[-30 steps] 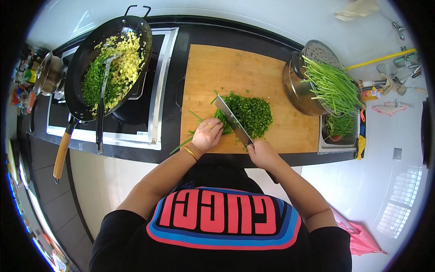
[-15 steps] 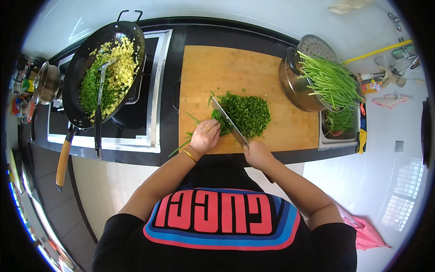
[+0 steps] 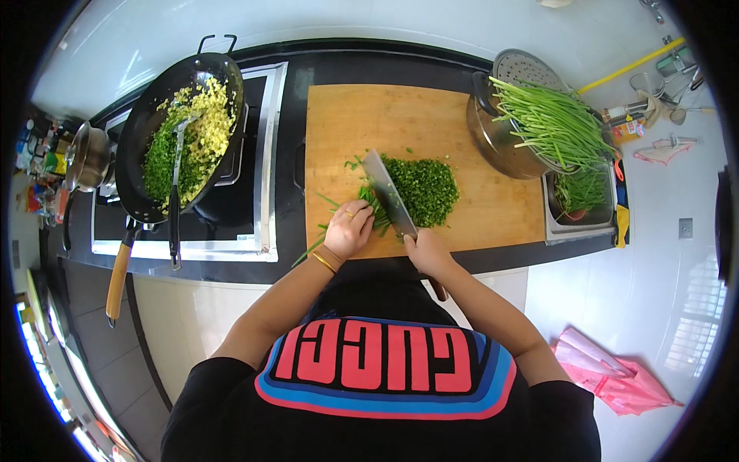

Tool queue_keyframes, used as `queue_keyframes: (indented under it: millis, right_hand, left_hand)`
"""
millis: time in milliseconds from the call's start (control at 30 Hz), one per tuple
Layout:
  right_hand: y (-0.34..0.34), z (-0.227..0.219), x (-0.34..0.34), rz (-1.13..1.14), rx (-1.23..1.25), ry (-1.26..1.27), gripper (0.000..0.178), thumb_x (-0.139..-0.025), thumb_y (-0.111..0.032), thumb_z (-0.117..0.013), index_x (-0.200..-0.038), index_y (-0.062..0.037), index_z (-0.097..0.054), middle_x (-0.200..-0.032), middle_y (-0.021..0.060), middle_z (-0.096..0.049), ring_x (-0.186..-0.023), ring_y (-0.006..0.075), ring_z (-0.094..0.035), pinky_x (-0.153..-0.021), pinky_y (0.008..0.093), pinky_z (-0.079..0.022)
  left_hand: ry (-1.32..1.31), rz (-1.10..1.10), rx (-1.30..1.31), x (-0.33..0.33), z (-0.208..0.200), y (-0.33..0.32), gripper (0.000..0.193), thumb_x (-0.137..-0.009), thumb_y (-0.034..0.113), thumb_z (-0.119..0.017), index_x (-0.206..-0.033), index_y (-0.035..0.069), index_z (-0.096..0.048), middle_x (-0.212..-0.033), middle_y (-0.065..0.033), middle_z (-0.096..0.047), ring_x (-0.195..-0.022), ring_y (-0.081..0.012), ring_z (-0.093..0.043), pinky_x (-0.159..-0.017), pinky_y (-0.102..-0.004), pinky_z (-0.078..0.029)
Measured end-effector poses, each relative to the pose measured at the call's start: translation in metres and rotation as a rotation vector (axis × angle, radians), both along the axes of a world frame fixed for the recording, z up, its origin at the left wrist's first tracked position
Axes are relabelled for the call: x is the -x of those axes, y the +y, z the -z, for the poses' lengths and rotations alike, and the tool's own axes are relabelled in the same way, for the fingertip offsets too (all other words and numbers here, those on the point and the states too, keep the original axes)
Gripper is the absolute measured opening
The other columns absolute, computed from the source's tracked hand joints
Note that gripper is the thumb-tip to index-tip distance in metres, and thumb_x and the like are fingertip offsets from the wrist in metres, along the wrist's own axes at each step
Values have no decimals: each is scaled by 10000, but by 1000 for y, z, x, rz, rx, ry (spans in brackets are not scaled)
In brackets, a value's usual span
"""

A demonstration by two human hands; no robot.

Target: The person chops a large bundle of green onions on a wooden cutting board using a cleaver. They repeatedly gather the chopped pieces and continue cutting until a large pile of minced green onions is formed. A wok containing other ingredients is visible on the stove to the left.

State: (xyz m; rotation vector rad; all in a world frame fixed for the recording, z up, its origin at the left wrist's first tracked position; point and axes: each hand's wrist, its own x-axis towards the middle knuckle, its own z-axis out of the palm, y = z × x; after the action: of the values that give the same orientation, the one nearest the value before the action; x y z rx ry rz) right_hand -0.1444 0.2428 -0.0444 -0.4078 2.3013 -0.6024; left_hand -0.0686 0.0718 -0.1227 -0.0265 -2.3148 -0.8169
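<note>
My right hand (image 3: 428,252) is closed round the handle of a cleaver (image 3: 388,191), whose broad blade slants up and left over the wooden cutting board (image 3: 369,115). With its fingers curled, my left hand (image 3: 350,228) presses down a bunch of green chives (image 3: 368,202) just left of the blade. Some uncut stalks stick out on the far side of that hand, toward the board's left edge. Right of the blade lies a heap of finely chopped chives (image 3: 425,191). The cleaver's cutting edge is hidden at the bunch.
At left, a wok (image 3: 131,185) on the stove holds chopped greens, yellow scrambled egg and a spatula (image 3: 175,208); its wooden handle juts past the counter's front. A small pot (image 3: 88,158) stands beyond. At right, long chives (image 3: 550,123) top a steel pot (image 3: 493,142), beside a small sink (image 3: 577,227).
The cleaver has turned a little steeper and its handle end has shifted left with my right hand. My left hand stays on the chives. The whole view has shifted slightly.
</note>
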Motion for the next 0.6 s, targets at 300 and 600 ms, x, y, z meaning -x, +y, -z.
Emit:
queue_keyframes:
  millis: [300,600]
  right_hand:
    - [12,-31,0,40,130,94,327,-878,-240,-515,-836,70,-608,-743,274,-606,-743,426,-604,-680,476,-469]
    - [26,-37,-6,-208,9,168,319,-867,-211,-509,-719,65,-567,-724,285,-597,-709,437,-594,-675,491,-465]
  left_hand:
    - [-44,-11,-9,0,-2,3,209,-738,34,-670,-941,19,-623,-973,-138,-615,-850,-303,-619,-732,-376,-513]
    - [-21,-48,-38,2,-3,3,136,-715,45,-700,-839,19,-650,-876,-104,-638,-840,-277,-620,-747,-364,-506]
